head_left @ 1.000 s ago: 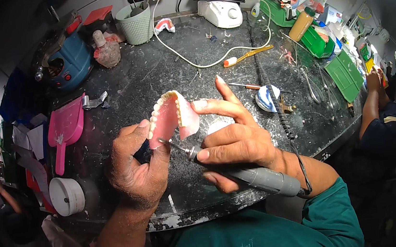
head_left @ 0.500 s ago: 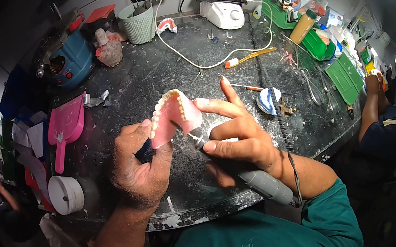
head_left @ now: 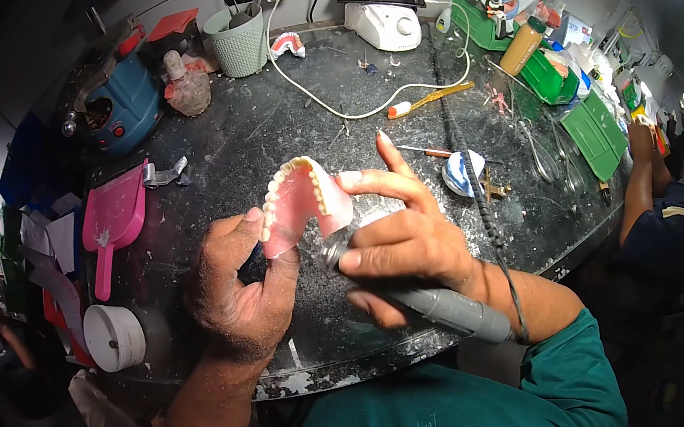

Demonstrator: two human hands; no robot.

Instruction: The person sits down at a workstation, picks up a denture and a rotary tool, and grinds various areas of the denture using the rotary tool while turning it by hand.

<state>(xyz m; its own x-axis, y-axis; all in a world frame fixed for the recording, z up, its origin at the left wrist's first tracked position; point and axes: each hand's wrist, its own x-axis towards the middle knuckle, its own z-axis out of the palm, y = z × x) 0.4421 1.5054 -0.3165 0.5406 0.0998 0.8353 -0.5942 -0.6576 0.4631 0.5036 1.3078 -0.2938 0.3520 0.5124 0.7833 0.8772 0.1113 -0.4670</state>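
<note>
I see a pink denture [head_left: 291,206] above the bench [head_left: 220,160], right of the dustpan [head_left: 120,207], pinched in the left hand [head_left: 241,282]. Farther right of the dustpan, the right hand [head_left: 416,243] grips a grey handpiece [head_left: 461,313]. A white tub [head_left: 113,337] sits near the dustpan.

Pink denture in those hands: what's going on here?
A person's left hand holds the pink denture above a dusty black table. The right hand grips a grey handheld tool, its metal end close to the denture. The tip is too blurred to tell whether it touches.
</note>
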